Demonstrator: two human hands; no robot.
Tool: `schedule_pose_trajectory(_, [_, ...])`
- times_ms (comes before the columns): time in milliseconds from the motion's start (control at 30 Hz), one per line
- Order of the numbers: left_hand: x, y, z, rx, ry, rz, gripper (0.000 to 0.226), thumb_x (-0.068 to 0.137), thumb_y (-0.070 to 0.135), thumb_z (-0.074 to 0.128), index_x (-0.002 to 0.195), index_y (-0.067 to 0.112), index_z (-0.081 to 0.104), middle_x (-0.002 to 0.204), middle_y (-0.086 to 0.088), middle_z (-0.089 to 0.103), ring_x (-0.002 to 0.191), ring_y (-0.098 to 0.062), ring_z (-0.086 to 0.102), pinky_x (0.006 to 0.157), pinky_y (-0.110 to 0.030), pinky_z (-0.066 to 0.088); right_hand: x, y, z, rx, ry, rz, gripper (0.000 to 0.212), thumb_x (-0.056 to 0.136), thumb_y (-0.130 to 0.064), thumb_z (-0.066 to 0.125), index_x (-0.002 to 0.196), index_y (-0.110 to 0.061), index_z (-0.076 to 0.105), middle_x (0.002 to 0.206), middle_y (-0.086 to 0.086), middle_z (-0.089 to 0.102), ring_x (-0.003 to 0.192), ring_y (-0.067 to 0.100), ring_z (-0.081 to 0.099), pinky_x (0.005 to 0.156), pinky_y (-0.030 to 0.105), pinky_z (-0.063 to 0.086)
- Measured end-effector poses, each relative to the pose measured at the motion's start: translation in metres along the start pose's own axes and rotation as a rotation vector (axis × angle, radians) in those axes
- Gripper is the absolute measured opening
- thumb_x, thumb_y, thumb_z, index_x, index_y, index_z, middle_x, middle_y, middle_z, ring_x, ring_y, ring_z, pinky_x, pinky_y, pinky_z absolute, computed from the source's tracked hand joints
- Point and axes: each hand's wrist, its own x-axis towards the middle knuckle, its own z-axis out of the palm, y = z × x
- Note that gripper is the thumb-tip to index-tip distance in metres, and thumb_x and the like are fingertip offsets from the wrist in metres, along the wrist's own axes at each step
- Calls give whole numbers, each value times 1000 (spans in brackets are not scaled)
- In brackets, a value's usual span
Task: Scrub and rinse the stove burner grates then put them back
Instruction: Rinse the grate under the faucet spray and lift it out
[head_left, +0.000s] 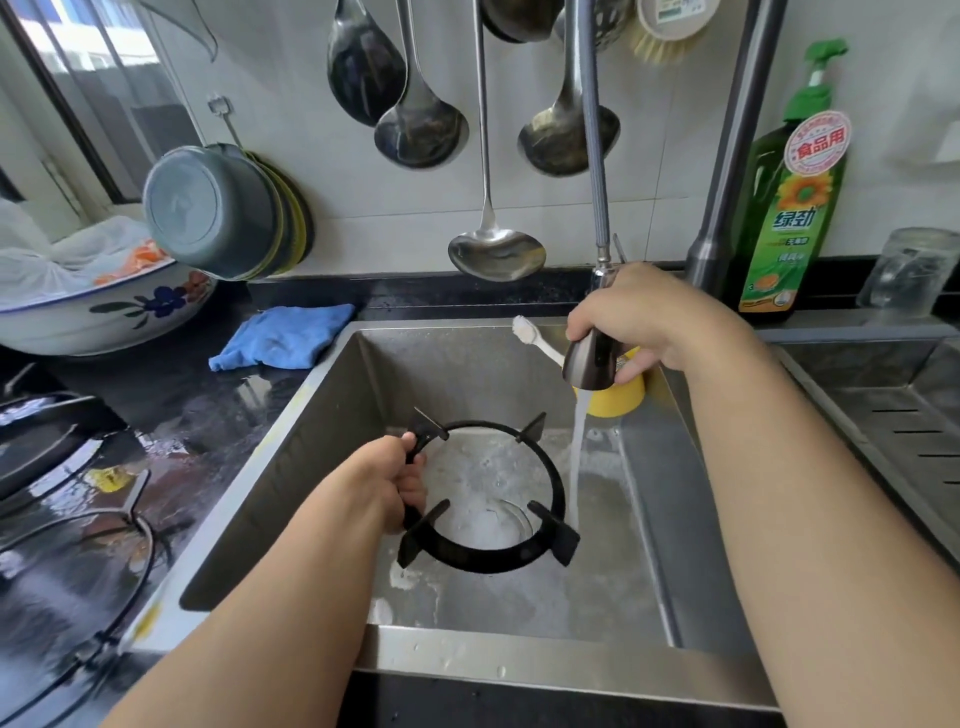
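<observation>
My left hand grips the black burner grate by its left rim, inside the sink. My right hand is wrapped around the pull-out sprayer head; water stream falls onto the grate's right rim. A toothbrush sits just left of my right fingers.

left hand: bare, no ring | right hand: bare | forearms: uncovered, no sleeves in view
</observation>
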Motion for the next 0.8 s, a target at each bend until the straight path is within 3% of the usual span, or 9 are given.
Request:
schedule_pose_trajectory(167, [14,-3,-14,-77,-52,-91,51,110,32,40,65,9,42,39,6,19,21,-8,16,27,-12,9,-1,2,1,55,-41,-27,16,80,-10,74,93,-5,65,95,14,65,85,26,65,67,51,63])
schedule_pose_trajectory(333, [19,-4,-21,-54,-83,-137,51,110,34,41,65,10,41,40,6,20,22,-7,17,26,-11,10,3,2,13,104,22,-74,22,76,-15,77,92,-7,64,99,12,64,89,28,67,64,48,63])
schedule_pose_trajectory(667, [18,-3,-14,-48,-108,-140,51,110,34,40,64,11,40,40,6,20,22,-7,17,26,-11,9,11,8,16,103,138,-117,32,70,-22,77,98,-11,65,93,12,71,72,31,73,60,45,64])
schedule_pose_trajectory(800, [18,-4,-15,-56,-101,-142,52,110,35,39,64,11,40,40,6,20,22,-7,17,26,-11,9,10,3,27,189,35,-120,25,73,-16,77,95,-7,67,97,12,70,84,29,72,60,44,63])
